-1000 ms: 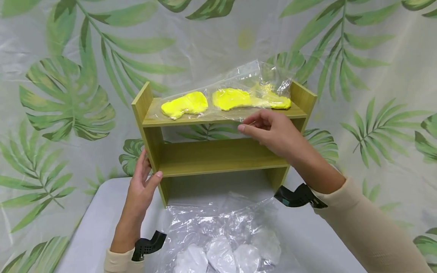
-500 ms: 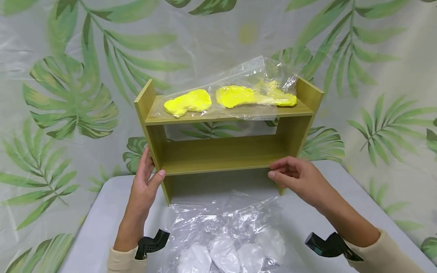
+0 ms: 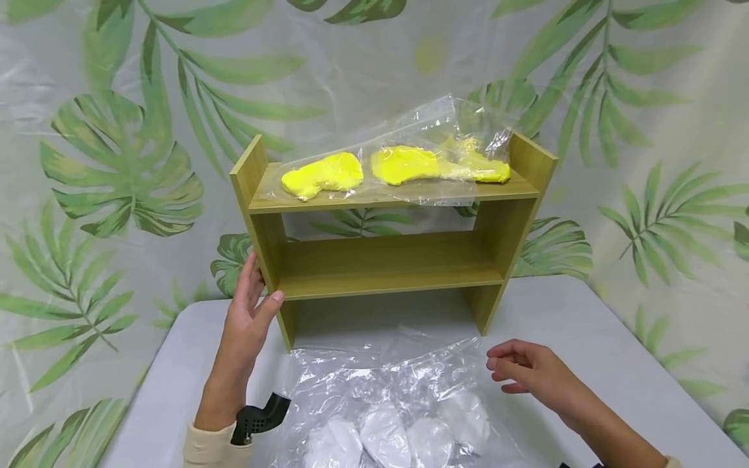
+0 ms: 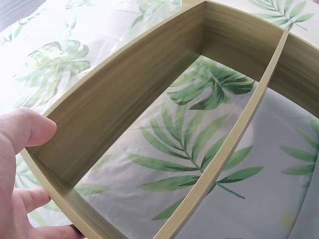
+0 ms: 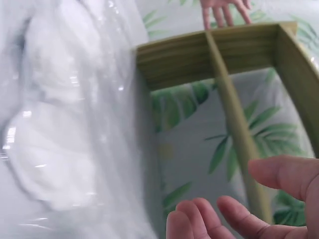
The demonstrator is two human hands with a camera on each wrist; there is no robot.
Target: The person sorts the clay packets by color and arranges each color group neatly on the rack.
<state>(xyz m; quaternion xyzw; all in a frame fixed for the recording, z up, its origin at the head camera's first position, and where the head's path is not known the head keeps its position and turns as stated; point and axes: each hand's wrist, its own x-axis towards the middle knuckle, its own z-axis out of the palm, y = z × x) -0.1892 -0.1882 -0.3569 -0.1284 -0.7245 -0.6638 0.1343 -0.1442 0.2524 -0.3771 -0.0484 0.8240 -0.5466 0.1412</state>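
Note:
A small two-tier wooden shelf point(image 3: 386, 260) stands on the table. My left hand point(image 3: 248, 318) grips its left side panel, thumb over the front edge and fingers along the outside; the left wrist view shows the thumb point(image 4: 37, 128) on the wood. Over the table, right of the shelf's foot, my right hand point(image 3: 535, 377) hovers with loosely bent fingers and nothing in them. On the top board lies a clear plastic bag point(image 3: 424, 193) with yellow soft lumps point(image 3: 404, 164) inside. In front of the shelf is a larger clear bag point(image 3: 316, 370) holding several white lumps point(image 3: 383, 435).
The white table point(image 3: 591, 344) reaches back to a leaf-patterned cloth point(image 3: 374, 58) hanging behind the shelf. A middle board point(image 3: 389, 263) spans the shelf below the top one. The white-lump bag reaches the bottom of the head view.
My right hand has come down from the front of the top board, past the middle board's right end, to low over the table. The left hand stays on the side panel.

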